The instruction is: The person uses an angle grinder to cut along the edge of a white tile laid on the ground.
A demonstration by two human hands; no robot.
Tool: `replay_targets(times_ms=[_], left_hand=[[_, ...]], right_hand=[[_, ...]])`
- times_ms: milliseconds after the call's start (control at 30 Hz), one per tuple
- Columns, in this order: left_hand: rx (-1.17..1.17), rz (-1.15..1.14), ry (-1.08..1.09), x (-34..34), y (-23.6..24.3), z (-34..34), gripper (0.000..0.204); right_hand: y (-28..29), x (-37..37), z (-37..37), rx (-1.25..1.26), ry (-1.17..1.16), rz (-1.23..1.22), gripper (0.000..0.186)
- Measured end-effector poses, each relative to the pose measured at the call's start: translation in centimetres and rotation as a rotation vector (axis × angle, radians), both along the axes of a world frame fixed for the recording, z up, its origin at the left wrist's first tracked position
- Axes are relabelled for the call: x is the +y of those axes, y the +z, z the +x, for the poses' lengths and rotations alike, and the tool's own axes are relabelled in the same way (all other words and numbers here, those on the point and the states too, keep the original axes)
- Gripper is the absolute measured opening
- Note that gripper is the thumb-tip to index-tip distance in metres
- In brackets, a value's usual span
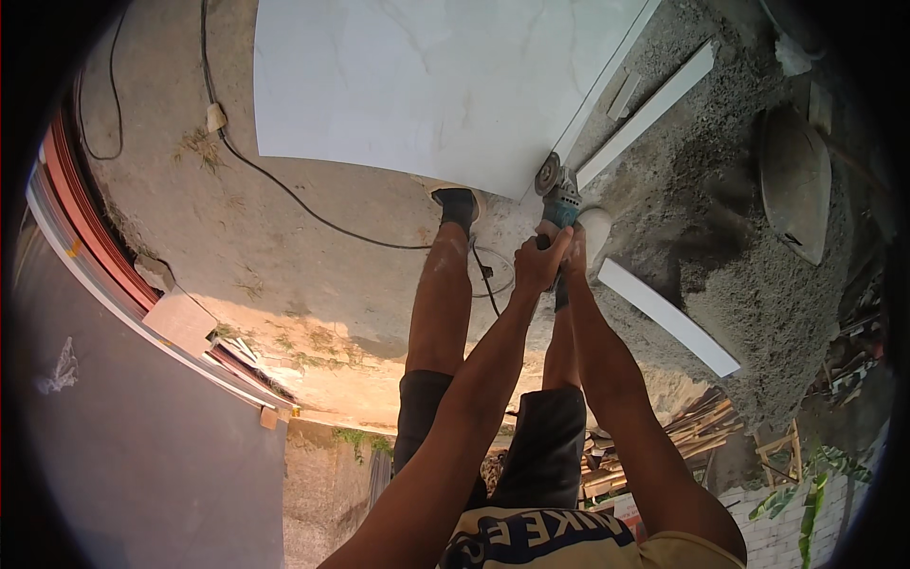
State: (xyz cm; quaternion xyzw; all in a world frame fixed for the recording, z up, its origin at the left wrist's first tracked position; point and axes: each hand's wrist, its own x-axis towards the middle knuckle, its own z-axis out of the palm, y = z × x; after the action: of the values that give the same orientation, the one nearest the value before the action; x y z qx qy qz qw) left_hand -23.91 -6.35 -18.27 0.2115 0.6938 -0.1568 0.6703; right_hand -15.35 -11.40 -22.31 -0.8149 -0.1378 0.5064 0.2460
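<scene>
Both my hands are closed around a teal angle grinder point(561, 207) with a grey disc. My left hand point(536, 266) is at its black side handle. Just beside it, my right hand point(574, 252) grips the rear of the body, with its fingers partly hidden. The disc stands on edge by the near right corner of a large white tile slab point(408, 90). A thin dark line runs along the slab's right side, up from the disc. Whether the disc touches the slab I cannot tell.
White cut strips point(654, 114) and another strip point(668, 318) lie to the right on a heap of grey sand point(739, 284). A black cable point(313, 216) with a pale connector crosses the concrete at left. My feet stand near the slab's edge. A shallow pan point(794, 185) rests far right.
</scene>
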Motion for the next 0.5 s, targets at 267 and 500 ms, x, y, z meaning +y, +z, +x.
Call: replay_targets(times_ms=[267,500], left_hand=[[0.039,-0.028,0.025,0.0,0.2,-2.0,0.096],[0.004,-0.03,0.032,-0.3,0.5,-0.7,0.097]], right_hand=[[0.1,-0.4,-1.4,0.099,0.174,-0.144,0.024],[-6.3,-10.2,0.4,0.21,0.079,-0.018,0.034]])
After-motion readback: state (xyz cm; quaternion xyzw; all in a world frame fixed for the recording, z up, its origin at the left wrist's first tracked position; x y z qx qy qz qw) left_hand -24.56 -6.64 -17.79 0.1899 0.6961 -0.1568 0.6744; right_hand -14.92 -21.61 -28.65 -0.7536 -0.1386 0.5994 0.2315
